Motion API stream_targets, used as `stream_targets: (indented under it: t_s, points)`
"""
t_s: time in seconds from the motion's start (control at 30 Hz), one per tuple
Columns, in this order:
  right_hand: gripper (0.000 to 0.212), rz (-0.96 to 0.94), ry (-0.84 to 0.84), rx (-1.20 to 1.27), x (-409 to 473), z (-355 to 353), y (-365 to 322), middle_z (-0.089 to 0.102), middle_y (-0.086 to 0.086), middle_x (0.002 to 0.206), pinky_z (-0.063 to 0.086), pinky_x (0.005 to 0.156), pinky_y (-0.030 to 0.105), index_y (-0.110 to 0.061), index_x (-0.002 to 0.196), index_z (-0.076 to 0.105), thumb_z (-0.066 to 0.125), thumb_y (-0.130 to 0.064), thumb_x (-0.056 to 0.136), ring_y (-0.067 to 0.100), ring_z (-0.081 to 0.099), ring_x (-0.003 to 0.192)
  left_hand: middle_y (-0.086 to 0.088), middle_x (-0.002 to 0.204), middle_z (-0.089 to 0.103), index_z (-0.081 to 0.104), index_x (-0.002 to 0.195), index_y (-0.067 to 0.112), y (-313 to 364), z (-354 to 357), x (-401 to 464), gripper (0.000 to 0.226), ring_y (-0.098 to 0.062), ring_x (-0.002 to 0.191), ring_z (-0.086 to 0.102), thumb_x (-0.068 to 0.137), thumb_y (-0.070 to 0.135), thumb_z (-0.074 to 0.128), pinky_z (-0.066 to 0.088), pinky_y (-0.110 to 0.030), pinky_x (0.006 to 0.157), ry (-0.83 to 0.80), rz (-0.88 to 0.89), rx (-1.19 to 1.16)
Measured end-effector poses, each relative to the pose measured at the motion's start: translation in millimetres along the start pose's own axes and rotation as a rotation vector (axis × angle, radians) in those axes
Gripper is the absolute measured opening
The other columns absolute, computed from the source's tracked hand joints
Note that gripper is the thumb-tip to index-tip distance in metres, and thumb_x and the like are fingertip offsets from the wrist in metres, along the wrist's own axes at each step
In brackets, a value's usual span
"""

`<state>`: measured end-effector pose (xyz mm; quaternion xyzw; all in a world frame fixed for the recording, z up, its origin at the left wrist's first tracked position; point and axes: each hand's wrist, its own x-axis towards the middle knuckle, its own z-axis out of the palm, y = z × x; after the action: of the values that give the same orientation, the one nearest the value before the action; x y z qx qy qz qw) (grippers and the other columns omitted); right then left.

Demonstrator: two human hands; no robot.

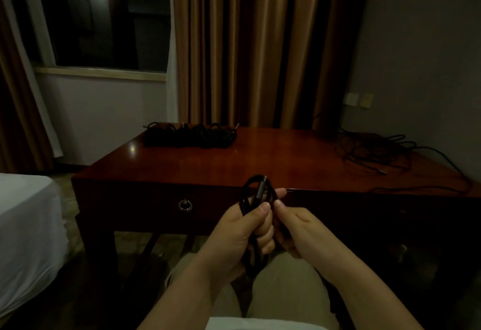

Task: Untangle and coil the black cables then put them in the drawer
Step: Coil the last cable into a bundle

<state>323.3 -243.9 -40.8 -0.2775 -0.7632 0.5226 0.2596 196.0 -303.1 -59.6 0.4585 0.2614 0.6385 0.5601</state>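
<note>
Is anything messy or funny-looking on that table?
Yes. On the table's right side, loose cables sprawl in a tangle, and one strand runs off toward the right edge. The pile at the back left looks neatly coiled. Both hands, left hand and right hand, hold a cable.

— How many hands? How many cable lots?
— Two hands: left hand, right hand. Three lots: held coil, coiled pile, loose tangle.
— Drawer rings?
— One ring pull, one table.
</note>
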Motion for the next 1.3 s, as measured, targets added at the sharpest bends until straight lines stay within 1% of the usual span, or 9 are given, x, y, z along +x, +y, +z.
stream_targets:
  t_s: [0.17,0.3,0.43,0.63,0.73,0.83,1.0,1.13,1.3]
  points:
    - [0.037,0.009,-0.081,-0.053,-3.9,-0.5,3.8,0.055,-0.015,0.045,0.037,0.043,0.008,-0.014,0.079,0.057,0.029,-0.021,0.102,-0.007,0.050,0.041,0.007,0.052,0.040,0.059,0.108,0.008,-3.1,-5.4,0.1,0.027,-0.004,0.044,0.041,0.092,0.024,0.044,0.040,-0.018,0.049,0.069,-0.016,0.243]
    - [0.030,0.046,0.002,-0.123,-2.7,2.6,27.0,0.050,-0.011,0.052,0.033,0.048,0.016,-0.018,0.080,0.059,0.039,-0.026,0.099,-0.001,0.045,0.044,0.003,0.074,0.057,0.062,0.085,0.022,13.4,-6.9,8.4,0.026,-0.012,0.077,0.057,0.098,0.028,0.041,0.043,-0.025,0.072,0.402,0.073,0.630]
    - [0.036,0.092,0.087,-0.130,-1.4,11.5,42.2,0.042,-0.013,0.040,0.028,0.042,0.012,-0.010,0.073,0.054,0.037,-0.027,0.099,0.000,0.039,0.038,0.001,0.063,0.064,0.054,0.080,0.011,36.3,-2.3,22.7,0.030,-0.016,0.069,0.069,0.102,0.023,0.036,0.052,-0.032,0.073,0.577,0.215,0.052]
    - [0.050,0.187,-0.022,-0.103,0.3,34.6,36.5,0.042,-0.010,0.043,0.032,0.045,0.019,-0.016,0.069,0.056,0.027,-0.044,0.098,0.004,0.039,0.041,0.009,0.041,0.039,0.049,0.073,0.015,46.8,1.0,45.1,0.032,-0.004,0.035,0.038,0.102,0.024,0.040,0.041,-0.018,0.044,0.845,0.320,-0.268]
    - [0.048,0.174,-0.019,-0.377,-4.7,38.2,30.1,0.052,-0.014,0.063,0.042,0.065,0.027,-0.017,0.098,0.062,0.028,-0.049,0.096,0.008,0.051,0.066,0.008,0.045,0.039,0.047,0.072,0.016,49.7,-10.0,47.4,0.031,-0.004,0.035,0.037,0.102,0.024,0.041,0.040,-0.020,0.048,0.890,0.282,-0.374]
    - [0.040,0.079,-0.084,-1.005,-15.2,41.2,14.9,0.062,0.000,0.107,0.042,0.067,0.030,-0.020,0.129,0.043,0.030,-0.045,0.100,0.019,0.058,0.099,0.006,0.055,0.039,0.047,0.078,0.018,40.3,-19.9,46.3,0.026,-0.001,0.041,0.038,0.101,0.030,0.043,0.038,-0.020,0.052,0.956,0.358,0.158]
    - [0.014,0.010,-0.074,-1.000,-32.2,22.3,-35.0,0.059,-0.007,0.091,0.046,0.072,0.030,-0.028,0.094,0.054,0.045,-0.038,0.097,0.012,0.057,0.084,0.004,0.066,0.048,0.045,0.088,0.022,15.1,-21.5,30.2,0.064,-0.009,0.054,0.047,0.068,0.076,0.017,0.031,-0.024,0.050,0.502,0.224,1.318]
    - [0.019,-0.157,0.033,-0.725,-32.4,-9.2,-51.7,0.058,-0.007,0.074,0.043,0.062,0.018,-0.032,0.074,0.056,0.053,-0.031,0.093,0.007,0.055,0.071,0.007,0.086,0.062,0.058,0.093,0.028,3.1,-15.2,20.8,0.100,-0.010,0.080,0.059,0.052,0.098,-0.001,0.050,-0.036,0.077,0.196,-0.009,1.150]
    - [0.021,-0.283,0.284,-0.638,-19.8,-30.8,-39.9,0.056,-0.009,0.061,0.041,0.054,0.012,-0.028,0.064,0.057,0.063,-0.034,0.083,-0.001,0.054,0.060,0.017,0.083,0.060,0.058,0.093,0.036,12.9,16.8,12.7,0.042,0.003,0.077,0.057,0.076,0.073,0.048,0.048,-0.025,0.079,-0.095,-0.182,0.983]
